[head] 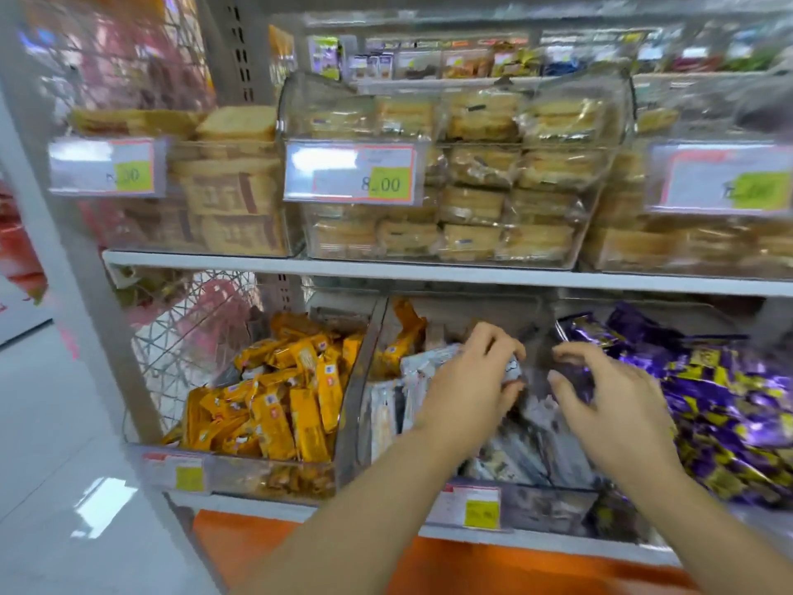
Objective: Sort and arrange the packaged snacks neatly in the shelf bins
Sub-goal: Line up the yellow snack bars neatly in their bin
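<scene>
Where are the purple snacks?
The purple snack packets fill the lower-shelf bin on the right of the head view, beside the middle bin of silver packets, just past the right hand.

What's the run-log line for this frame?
stage: sorting middle bin | left hand: gripping silver packets | right hand: open, over same bin | orange packets: left bin | purple packets: right bin

Retail shop: clear shelf bins (450,251) of packaged snacks above the hands, price tags (349,173) clipped on fronts.
</scene>
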### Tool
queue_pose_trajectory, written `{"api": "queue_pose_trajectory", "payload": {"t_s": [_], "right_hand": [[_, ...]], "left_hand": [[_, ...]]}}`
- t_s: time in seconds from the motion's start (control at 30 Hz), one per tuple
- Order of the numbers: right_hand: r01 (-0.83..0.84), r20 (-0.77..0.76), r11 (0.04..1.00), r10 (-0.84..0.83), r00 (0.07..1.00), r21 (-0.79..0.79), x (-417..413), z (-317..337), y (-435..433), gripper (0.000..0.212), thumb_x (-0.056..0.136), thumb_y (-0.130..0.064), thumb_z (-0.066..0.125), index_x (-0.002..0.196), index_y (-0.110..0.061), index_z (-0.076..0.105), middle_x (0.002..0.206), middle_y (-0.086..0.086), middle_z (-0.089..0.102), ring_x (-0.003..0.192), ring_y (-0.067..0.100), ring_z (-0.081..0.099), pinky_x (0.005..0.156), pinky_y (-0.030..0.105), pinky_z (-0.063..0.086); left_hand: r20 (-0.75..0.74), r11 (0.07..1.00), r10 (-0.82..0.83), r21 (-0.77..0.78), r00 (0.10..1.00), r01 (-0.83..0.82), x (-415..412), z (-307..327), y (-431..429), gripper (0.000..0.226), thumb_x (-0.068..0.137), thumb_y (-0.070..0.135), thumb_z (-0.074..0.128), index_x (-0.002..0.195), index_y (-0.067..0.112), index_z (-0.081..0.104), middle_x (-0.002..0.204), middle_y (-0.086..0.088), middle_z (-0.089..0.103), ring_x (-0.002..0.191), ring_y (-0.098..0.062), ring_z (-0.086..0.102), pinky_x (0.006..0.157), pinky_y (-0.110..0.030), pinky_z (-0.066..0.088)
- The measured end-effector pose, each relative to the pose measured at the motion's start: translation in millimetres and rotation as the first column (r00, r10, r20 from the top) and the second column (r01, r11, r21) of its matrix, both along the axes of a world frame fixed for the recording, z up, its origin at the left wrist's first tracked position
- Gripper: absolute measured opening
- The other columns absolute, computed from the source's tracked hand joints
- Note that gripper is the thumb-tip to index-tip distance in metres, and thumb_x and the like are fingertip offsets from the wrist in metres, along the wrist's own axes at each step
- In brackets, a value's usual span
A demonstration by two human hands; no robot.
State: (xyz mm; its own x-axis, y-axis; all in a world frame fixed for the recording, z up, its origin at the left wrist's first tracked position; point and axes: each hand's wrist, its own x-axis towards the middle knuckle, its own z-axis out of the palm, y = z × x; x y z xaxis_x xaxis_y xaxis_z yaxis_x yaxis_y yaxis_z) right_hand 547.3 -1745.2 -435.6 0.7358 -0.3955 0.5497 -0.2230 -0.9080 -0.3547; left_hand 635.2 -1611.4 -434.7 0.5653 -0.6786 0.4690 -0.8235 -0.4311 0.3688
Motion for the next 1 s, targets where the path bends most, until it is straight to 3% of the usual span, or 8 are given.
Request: {"api": "queue_pose_trajectory", "payload": {"t_s": [0.1, 0.23, 0.33, 0.4, 0.47, 0.6, 0.87, 1.0], "right_hand": [[-0.013, -0.015, 0.998, 0.014, 1.0, 0.06, -1.4, -2.1, -14.4, 0.025, 0.086, -0.025, 0.062, 0.111, -0.024, 0.062, 0.091, -0.006, 0.065, 0.085, 0.025, 0.059, 0.091, 0.042, 0.035], [-0.094, 0.02, 0.986, 0.092, 0.996, 0.136, 0.5, -6.2, -29.4, 0.021, 0.088, -0.021, 0.061, 0.108, -0.022, 0.064, 0.097, -0.006, 0.066, 0.07, 0.011, 0.046, 0.088, 0.041, 0.041], [-0.165, -0.016, 0.972, 0.17, 0.985, 0.168, 5.8, -8.4, -37.6, 0.021, 0.088, -0.022, 0.061, 0.109, -0.025, 0.063, 0.096, -0.011, 0.058, 0.081, 0.011, 0.054, 0.083, 0.035, 0.043], [-0.188, -0.045, 0.963, 0.2, 0.979, 0.193, 11.1, -9.7, -44.0, 0.022, 0.09, -0.025, 0.059, 0.112, -0.026, 0.061, 0.102, -0.006, 0.059, 0.102, 0.011, 0.051, 0.084, 0.029, 0.042], [-0.213, -0.041, 0.955, 0.226, 0.973, 0.207, 15.9, -12.7, -49.3, 0.022, 0.09, -0.025, 0.059, 0.111, -0.026, 0.062, 0.104, -0.004, 0.059, 0.111, 0.008, 0.043, 0.084, 0.023, 0.039], [-0.257, 0.028, 0.944, 0.257, 0.966, 0.208, 18.6, -21.1, -53.5, 0.017, 0.087, -0.021, 0.063, 0.104, -0.025, 0.066, 0.093, -0.012, 0.055, 0.103, -0.001, 0.034, 0.08, 0.016, 0.029], [-0.314, 0.093, 0.92, 0.3, 0.949, 0.236, 20.3, -24.4, -55.5, 0.018, 0.082, -0.017, 0.067, 0.097, -0.027, 0.069, 0.088, -0.033, 0.05, 0.096, -0.006, 0.035, 0.081, -0.003, 0.028], [-0.317, 0.067, 0.924, 0.31, 0.949, 0.215, 22.8, -20.7, -55.0, 0.018, 0.083, -0.019, 0.068, 0.099, -0.028, 0.068, 0.083, -0.035, 0.046, 0.094, -0.004, 0.033, 0.08, -0.004, 0.027]], "left_hand": [[-0.106, 0.963, -0.129, 0.223, 0.986, 0.15, -3.7, -0.5, -12.6, 0.028, 0.094, 0.035, 0.056, 0.115, 0.016, 0.06, 0.116, -0.004, 0.054, 0.098, -0.023, 0.055, 0.083, -0.038, 0.048], [-0.28, 0.986, -0.074, 0.124, 0.957, 0.113, 14.3, 14.8, -2.0, 0.027, 0.098, 0.034, 0.049, 0.117, 0.022, 0.063, 0.114, 0.003, 0.064, 0.1, -0.011, 0.059, 0.083, -0.024, 0.047], [-0.195, 0.992, 0.065, 0.115, 0.979, -0.043, 41.7, 21.4, 1.4, 0.024, 0.097, 0.029, 0.051, 0.118, 0.024, 0.063, 0.111, 0.006, 0.065, 0.101, -0.007, 0.06, 0.078, -0.014, 0.044], [-0.139, 0.973, 0.144, 0.2, 0.98, -0.115, 58.6, 20.7, -2.1, 0.026, 0.097, 0.029, 0.05, 0.121, 0.023, 0.06, 0.11, 0.003, 0.063, 0.1, -0.012, 0.059, 0.075, -0.019, 0.044], [-0.187, 0.917, 0.18, 0.388, 0.966, -0.095, 71.1, 15.2, -6.8, 0.038, 0.095, 0.034, 0.053, 0.132, 0.027, 0.05, 0.126, -0.001, 0.058, 0.112, -0.018, 0.056, 0.086, -0.027, 0.047], [-0.199, 0.749, 0.243, 0.661, 0.949, -0.053, 80.8, 2.4, -14.8, 0.057, 0.09, 0.042, 0.059, 0.141, 0.031, 0.038, 0.137, -0.004, 0.05, 0.119, -0.024, 0.052, 0.095, -0.039, 0.047], [-0.512, 0.789, 0.185, 0.586, 0.839, 0.184, 71.6, 41.1, 9.9, 0.026, 0.088, 0.055, 0.055, 0.108, 0.043, 0.066, 0.124, 0.022, 0.059, 0.112, 0.004, 0.052, 0.098, -0.02, 0.038], [-0.334, 0.856, 0.217, 0.516, 0.917, -0.014, 77.9, 38.9, -16.4, 0.036, 0.095, 0.043, 0.049, 0.128, 0.03, 0.054, 0.13, 0.011, 0.055, 0.11, -0.003, 0.051, 0.086, -0.018, 0.036]]}}
